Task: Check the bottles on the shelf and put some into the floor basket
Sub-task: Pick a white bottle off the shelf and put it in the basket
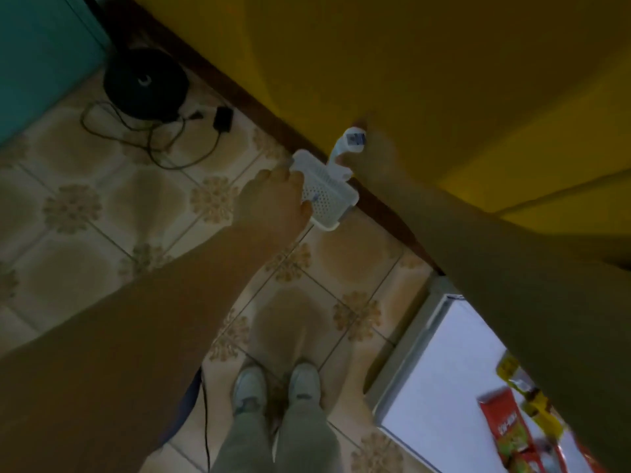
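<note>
- The white basket (329, 191) sits on the tiled floor (136, 206), its far edge against the dark skirting (382, 213).
- The left hand (273, 196) touches its near-left rim; blur hides whether the fingers curl round it.
- The right hand (375, 155) has its fingers wrapped round a white bottle (343, 148), just above the basket's far corner.
- A corded black round base (145, 83) lies well apart, to the left.

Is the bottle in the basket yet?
Not fully. The right hand holds the bottle tilted over the far rim of the basket; whether its bottom touches inside, cannot tell.
</note>
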The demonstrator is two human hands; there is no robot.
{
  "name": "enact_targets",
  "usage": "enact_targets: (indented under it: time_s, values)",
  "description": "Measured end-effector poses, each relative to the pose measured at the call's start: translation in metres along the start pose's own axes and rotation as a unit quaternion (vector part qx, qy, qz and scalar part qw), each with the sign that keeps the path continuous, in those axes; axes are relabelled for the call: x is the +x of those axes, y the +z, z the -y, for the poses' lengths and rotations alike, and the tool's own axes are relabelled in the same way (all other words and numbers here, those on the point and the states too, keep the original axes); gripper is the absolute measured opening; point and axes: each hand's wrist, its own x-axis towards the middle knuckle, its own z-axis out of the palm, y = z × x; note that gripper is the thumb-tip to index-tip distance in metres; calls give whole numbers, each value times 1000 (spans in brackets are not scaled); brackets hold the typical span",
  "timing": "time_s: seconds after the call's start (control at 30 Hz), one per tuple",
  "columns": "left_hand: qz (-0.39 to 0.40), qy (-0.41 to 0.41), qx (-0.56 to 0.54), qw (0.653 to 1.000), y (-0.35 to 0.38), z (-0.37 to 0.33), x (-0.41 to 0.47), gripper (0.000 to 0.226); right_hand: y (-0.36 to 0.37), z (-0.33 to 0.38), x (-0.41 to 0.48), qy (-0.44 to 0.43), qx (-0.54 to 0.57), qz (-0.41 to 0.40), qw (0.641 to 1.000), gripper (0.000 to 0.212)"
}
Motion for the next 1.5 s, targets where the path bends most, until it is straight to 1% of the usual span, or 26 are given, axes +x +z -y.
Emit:
enact_targets:
  time_s: [0.07,0.17,0.2,0.33,0.43,0.5,0.53,0.67,0.73,0.8,0.97,1.13,1.2,1.3,1.33,1.43,1.5]
  values:
    - [14,-4,6,1000,49,16,17,43,42,-43,28,17,-16,-7,1000,22]
    - [30,-10,8,999,120,38,39,42,97,-105,63,23,-39,-6,999,40]
    - [36,-9,10,999,143,44,47,43,112,-125,75,25,-42,0,999,43]
    - [61,-6,16,998,230,67,78,48,172,-196,121,39,-78,1,996,46]
    - [79,-9,18,997,285,80,101,47,210,-237,154,50,-100,18,994,50]
    - [82,-6,17,996,312,86,114,46,232,-258,171,45,-122,23,991,56]
    - [83,-5,14,996,322,88,119,46,242,-267,179,38,-136,22,990,55]
    - [85,3,14,996,351,91,133,46,268,-291,190,48,-186,34,981,33]
    - [89,8,18,996,357,90,137,46,276,-299,189,50,-207,29,977,39]
    - [96,11,26,995,360,90,139,46,278,-300,187,43,-220,27,974,39]
    - [94,4,15,995,344,90,134,51,261,-276,180,59,-240,51,968,42]
    - [96,-21,5,995,288,86,108,49,236,-223,148,27,-218,68,973,44]
    - [86,-31,3,996,251,83,97,48,213,-188,128,3,-227,78,971,45]
    - [75,-58,-33,995,188,76,72,49,166,-129,93,-41,-236,106,965,46]
    - [67,-68,-40,995,173,75,67,50,154,-114,85,-43,-232,108,966,46]
    - [35,-72,-50,996,86,60,35,49,89,-43,50,-77,-253,108,958,42]
    - [10,-68,-43,997,20,48,17,47,43,11,29,-88,-267,90,955,37]
